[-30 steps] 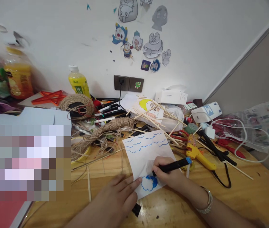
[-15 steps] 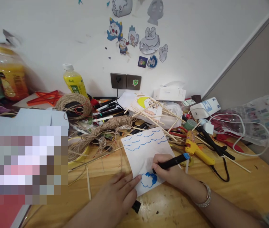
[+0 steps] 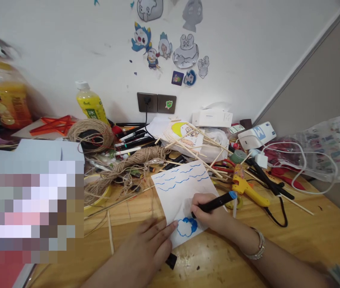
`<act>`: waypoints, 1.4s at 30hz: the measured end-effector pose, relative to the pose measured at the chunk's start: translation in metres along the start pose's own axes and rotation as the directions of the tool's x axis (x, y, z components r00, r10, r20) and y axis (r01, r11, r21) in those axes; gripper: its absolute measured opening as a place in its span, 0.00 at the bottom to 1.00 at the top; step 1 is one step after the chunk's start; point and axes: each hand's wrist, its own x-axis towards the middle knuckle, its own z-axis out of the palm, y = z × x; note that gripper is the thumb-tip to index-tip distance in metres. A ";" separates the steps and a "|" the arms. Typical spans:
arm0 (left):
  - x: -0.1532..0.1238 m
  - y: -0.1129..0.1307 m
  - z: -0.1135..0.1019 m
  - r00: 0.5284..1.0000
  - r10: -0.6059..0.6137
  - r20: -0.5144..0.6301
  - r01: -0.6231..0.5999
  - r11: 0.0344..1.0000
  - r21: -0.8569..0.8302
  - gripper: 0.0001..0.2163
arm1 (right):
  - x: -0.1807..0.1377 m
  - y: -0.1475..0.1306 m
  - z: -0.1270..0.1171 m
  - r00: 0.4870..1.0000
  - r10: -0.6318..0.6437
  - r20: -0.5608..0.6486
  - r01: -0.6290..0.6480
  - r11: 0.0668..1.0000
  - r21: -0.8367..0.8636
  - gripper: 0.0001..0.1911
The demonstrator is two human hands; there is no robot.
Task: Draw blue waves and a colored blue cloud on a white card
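Right hand (image 3: 208, 213) pinches a black marker (image 3: 218, 203) over the white paper (image 3: 177, 201); left hand (image 3: 151, 245), loosely spread, touches the paper's left edge; a glue gun (image 3: 248, 190) lies right of it

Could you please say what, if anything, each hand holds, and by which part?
The right hand grips the black marker near its writing end. The left hand touches the paper; whether it holds the nearby black piece is unclear.

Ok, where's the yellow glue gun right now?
In the head view, the yellow glue gun lies on the wooden table, right of the drawing paper, near the blue end of the black marker in the right hand.
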 end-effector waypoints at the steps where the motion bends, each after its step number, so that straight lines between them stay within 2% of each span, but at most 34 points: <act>1: 0.000 0.000 0.000 1.000 0.000 0.006 0.000 1.000 0.000 0.11 | 0.000 0.000 0.000 1.000 -0.001 -0.002 0.001 1.000 -0.001 0.10; 5: 0.000 -0.001 -0.002 0.999 0.016 0.048 -0.016 1.000 -0.005 0.09 | 0.000 0.001 0.000 1.000 -0.009 0.003 0.009 1.000 0.004 0.10; 13: -0.002 0.002 0.001 0.999 -0.018 0.040 0.018 1.000 -0.002 0.07 | -0.004 0.000 -0.002 0.995 -0.097 0.006 0.097 0.995 0.014 0.11; 18: -0.003 0.003 0.005 0.998 -0.054 0.019 0.054 0.999 0.009 0.04 | -0.007 -0.009 -0.010 0.979 -0.118 -0.169 0.144 0.978 0.153 0.06; 21: -0.003 0.002 0.005 0.998 -0.062 0.020 0.062 0.998 0.008 0.03 | -0.012 -0.017 -0.014 0.961 -0.134 -0.242 0.172 0.975 0.143 0.05; 26: -0.004 0.001 0.009 0.996 -0.078 -0.048 0.078 0.997 0.000 0.04 | -0.019 -0.011 -0.009 0.974 -0.090 -0.207 0.119 0.983 0.137 0.07; 32: -0.003 0.000 0.014 0.991 -0.116 -0.069 0.119 0.992 0.034 0.05 | -0.012 -0.006 0.002 0.994 -0.098 -0.053 0.101 0.994 0.049 0.14; 38: -0.003 0.001 0.013 0.994 -0.097 -0.051 0.098 0.995 0.015 0.07 | -0.008 -0.008 0.005 0.994 -0.106 0.012 0.107 0.983 -0.149 0.11; 42: -0.004 0.001 0.013 0.993 -0.099 -0.064 0.099 0.995 0.004 0.08 | -0.008 -0.008 0.005 0.993 -0.110 0.038 0.116 0.975 -0.192 0.09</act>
